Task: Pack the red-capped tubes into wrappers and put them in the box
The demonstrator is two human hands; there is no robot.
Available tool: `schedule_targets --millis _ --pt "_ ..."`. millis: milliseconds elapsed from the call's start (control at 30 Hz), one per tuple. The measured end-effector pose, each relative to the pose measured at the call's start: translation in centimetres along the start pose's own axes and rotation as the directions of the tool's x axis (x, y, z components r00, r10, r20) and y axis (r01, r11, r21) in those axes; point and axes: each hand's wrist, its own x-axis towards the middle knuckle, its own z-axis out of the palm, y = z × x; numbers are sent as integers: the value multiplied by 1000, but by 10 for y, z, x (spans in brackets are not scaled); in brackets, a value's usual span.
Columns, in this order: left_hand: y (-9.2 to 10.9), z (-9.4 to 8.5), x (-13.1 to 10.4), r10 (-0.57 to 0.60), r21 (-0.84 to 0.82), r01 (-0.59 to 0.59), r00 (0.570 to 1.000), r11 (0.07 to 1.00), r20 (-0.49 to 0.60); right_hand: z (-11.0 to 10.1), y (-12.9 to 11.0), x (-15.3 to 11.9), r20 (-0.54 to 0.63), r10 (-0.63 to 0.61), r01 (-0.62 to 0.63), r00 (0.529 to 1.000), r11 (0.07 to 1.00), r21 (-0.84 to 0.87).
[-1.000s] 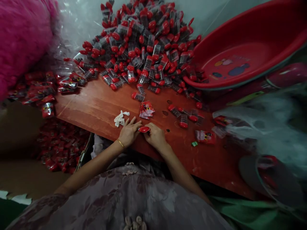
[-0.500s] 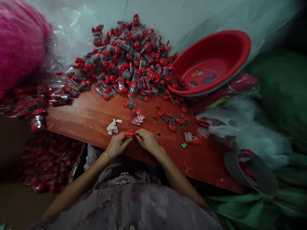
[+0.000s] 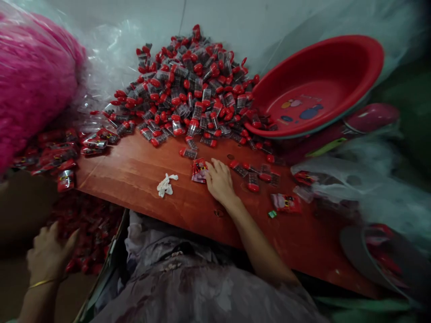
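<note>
My left hand (image 3: 50, 251) hangs with fingers spread at the lower left, beside a box full of red packets (image 3: 89, 224) below the table's edge. Nothing shows in it. My right hand (image 3: 220, 181) is over the table, palm down and fingers stretched out. Its fingertips are at the right edge of a small stack of printed red cards (image 3: 199, 170); whether they touch is hard to tell. Left of the stack lies a crumpled white scrap (image 3: 166, 185). Several small clear containers with red caps (image 3: 253, 182) lie to the right of my right hand.
A big heap of red-capped containers (image 3: 188, 89) rises at the back. The red basin (image 3: 323, 89) leans at its right. A pink-filled bag (image 3: 40, 72) and shiny red packets (image 3: 57, 152) are on the left. At the right stand plastic bags (image 3: 367, 184) and a grey tub (image 3: 353, 244).
My hands have parted. The red-capped piece they held is out of them; my left hand moved down-left over the box, my right moved forward to the card stack. The view shifted slightly.
</note>
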Motion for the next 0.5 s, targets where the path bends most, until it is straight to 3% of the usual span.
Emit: schedule_targets --millis 100,133,267,367,433,500 --pt "59 5 -7 224 -158 -241 967 957 -121 12 -3 11 73 -1 3 997 1000 -21" --pt "82 5 -9 320 -180 -345 935 921 -155 16 -4 13 91 -9 10 996 1000 -11" --pt "159 6 -18 523 -268 -608 787 747 -327 25 -8 9 73 -2 0 997 1000 30" --pt "198 7 -29 618 -363 -710 704 604 -350 28 -9 5 21 8 -9 1000 998 58" --pt "221 8 -37 668 -445 -726 675 525 -314 28 -8 5 -15 5 -4 1000 997 73" --pt "243 7 -42 685 -543 -692 679 475 -264 25 -7 7 -64 -17 22 998 997 80"
